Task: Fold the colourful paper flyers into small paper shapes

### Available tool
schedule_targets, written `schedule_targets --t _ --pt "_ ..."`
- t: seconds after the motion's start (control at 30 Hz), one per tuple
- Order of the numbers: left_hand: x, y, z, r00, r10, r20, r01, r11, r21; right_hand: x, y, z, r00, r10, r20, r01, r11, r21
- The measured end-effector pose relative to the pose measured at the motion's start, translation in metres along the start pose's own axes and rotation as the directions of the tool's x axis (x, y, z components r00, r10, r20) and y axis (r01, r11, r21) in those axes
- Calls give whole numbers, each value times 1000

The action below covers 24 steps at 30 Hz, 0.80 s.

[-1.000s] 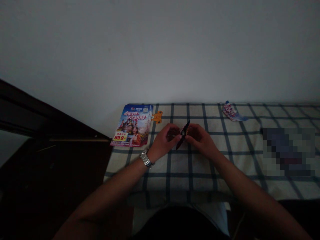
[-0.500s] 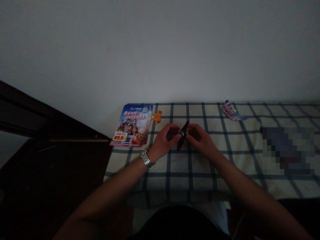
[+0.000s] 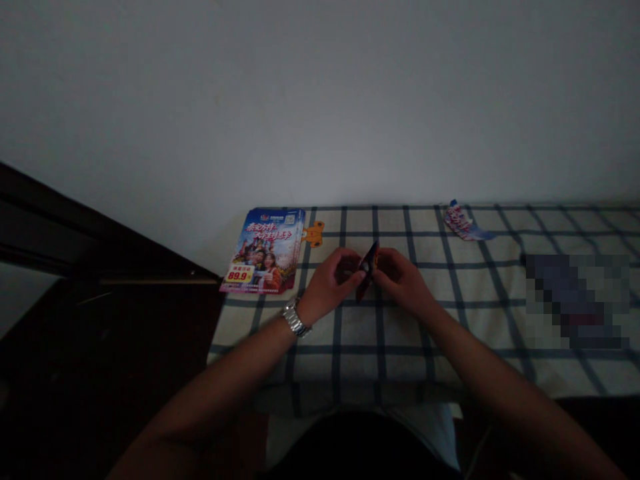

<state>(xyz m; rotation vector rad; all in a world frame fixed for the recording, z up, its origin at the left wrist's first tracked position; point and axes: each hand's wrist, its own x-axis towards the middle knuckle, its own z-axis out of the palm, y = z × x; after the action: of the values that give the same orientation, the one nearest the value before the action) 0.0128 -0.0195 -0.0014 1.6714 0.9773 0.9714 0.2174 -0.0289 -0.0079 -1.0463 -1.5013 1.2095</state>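
Both my hands meet over the checked cloth (image 3: 450, 320) at the middle of the view. My left hand (image 3: 333, 280), with a metal watch on its wrist, pinches one side of a small dark folded paper piece (image 3: 367, 268). My right hand (image 3: 400, 277) pinches the other side of the same piece. The paper stands on edge between my fingertips, dark red and black, held just above the cloth. Its exact shape is hard to make out in the dim light.
A stack of colourful flyers (image 3: 265, 250) lies at the cloth's far left corner, with a small orange figure (image 3: 314, 234) beside it. Another folded printed paper (image 3: 463, 222) rests at the back near the wall. A dark wooden frame (image 3: 100, 253) is on the left.
The folded paper has been drawn in tighter between my fingers and looks shorter than a second ago. My hands stayed in the same place.
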Motion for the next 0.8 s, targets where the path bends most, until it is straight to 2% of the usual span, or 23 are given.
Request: schedule_targets --t 0.5,0.8 --pt "0 2 -1 996 17 -90 1 979 202 -1 1 -1 998 13 62 -12 1000 -11" --pt "0 5 -1 996 23 -83 -4 976 218 -2 -1 0 1000 -13 26 14 999 -48"
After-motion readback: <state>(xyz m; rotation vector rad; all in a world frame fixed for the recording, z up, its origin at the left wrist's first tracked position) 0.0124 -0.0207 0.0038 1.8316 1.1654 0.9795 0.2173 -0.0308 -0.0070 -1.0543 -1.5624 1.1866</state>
